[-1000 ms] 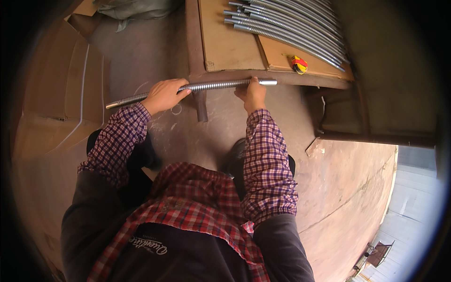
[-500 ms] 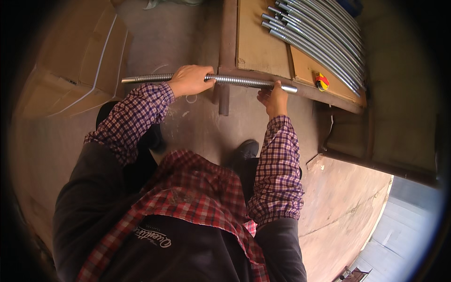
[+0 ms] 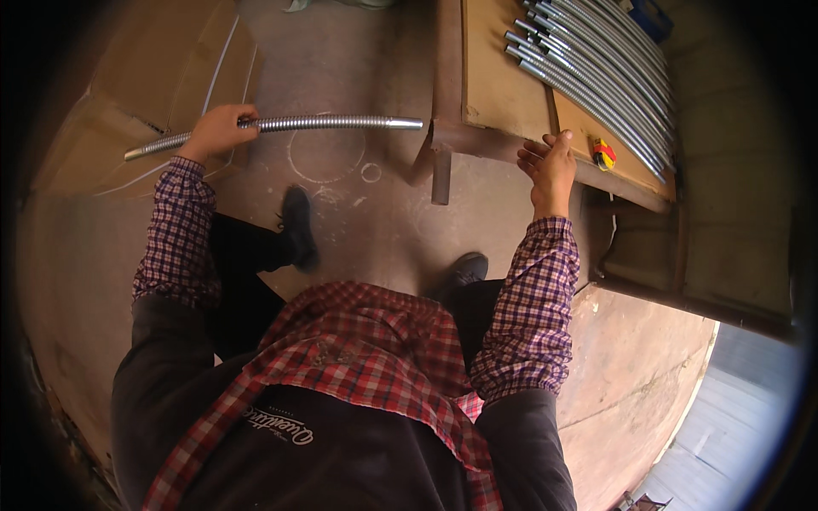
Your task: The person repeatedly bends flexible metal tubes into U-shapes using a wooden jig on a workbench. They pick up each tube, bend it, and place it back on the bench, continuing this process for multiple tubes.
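Observation:
My left hand [image 3: 223, 130] is closed round a silver corrugated metal tube [image 3: 332, 123] with smooth ends. The tube lies roughly level across the view, bowed a little, its left end over the carton and its right end just short of the table's corner. My right hand [image 3: 552, 167] is empty, fingers spread, by the front edge of the table. Near it a yellow and red tape measure [image 3: 604, 154] rests on the cardboard-covered table top. Behind that lies a row of several similar metal tubes [image 3: 596, 85], side by side.
A large cardboard carton [image 3: 162, 60] with a white strap stands at the left. The brown metal table frame [image 3: 494, 143] has a corner post [image 3: 440, 179] jutting toward me. A blue object [image 3: 652, 19] sits at the table's far right. Chalk-like circles mark the floor [image 3: 341, 183].
My right hand has let go of the tube and opened. The left hand has carried the tube leftward, away from the table, toward the carton.

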Tool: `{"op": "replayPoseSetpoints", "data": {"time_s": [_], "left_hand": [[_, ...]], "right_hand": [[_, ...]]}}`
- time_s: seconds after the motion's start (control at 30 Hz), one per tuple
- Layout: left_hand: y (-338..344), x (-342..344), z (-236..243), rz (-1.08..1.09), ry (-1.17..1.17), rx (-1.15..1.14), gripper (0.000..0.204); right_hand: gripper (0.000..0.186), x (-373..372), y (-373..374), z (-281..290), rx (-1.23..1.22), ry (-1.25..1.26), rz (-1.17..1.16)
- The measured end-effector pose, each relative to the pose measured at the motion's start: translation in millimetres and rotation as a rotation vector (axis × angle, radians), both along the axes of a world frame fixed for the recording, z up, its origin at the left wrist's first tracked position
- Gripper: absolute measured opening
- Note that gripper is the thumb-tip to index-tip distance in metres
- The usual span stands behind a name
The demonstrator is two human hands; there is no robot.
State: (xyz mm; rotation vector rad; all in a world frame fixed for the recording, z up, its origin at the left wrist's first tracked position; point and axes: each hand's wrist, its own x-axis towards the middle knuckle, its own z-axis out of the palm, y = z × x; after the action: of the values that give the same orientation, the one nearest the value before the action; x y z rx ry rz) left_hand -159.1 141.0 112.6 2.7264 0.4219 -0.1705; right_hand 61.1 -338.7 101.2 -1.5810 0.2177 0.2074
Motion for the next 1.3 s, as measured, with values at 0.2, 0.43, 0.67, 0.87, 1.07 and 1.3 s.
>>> {"op": "replayPoseSetpoints", "data": {"time_s": [0.2, 0.43, 0.67, 0.87, 1.07, 1.3], "left_hand": [[-36, 29, -5, -0.133, 0.005, 0.047, 0.033], [-133, 84, -42, -0.217, -0.083, -0.036, 0.028], [-196, 126, -58, -0.243, -0.040, -0.134, 0.028], [-201, 133, -52, -0.274, -0.001, -0.140, 0.031], [-205, 137, -47, -0.299, 0.043, -0.125, 0.034], [-215, 140, -35, -0.300, 0.134, -0.067, 0.041]], "right_hand": [[0.064, -1, 21, -2, -0.002, -0.012, 0.029], [0.057, 1, 39, -9, -0.006, -0.004, 0.063], [0.056, -5, 58, -10, -0.084, -0.010, 0.196], [0.049, -3, 59, -6, -0.083, -0.029, 0.160], [0.047, 0, 65, -2, -0.086, -0.059, 0.175], [0.035, -14, 123, -12, -0.423, -0.473, 0.428]]}}
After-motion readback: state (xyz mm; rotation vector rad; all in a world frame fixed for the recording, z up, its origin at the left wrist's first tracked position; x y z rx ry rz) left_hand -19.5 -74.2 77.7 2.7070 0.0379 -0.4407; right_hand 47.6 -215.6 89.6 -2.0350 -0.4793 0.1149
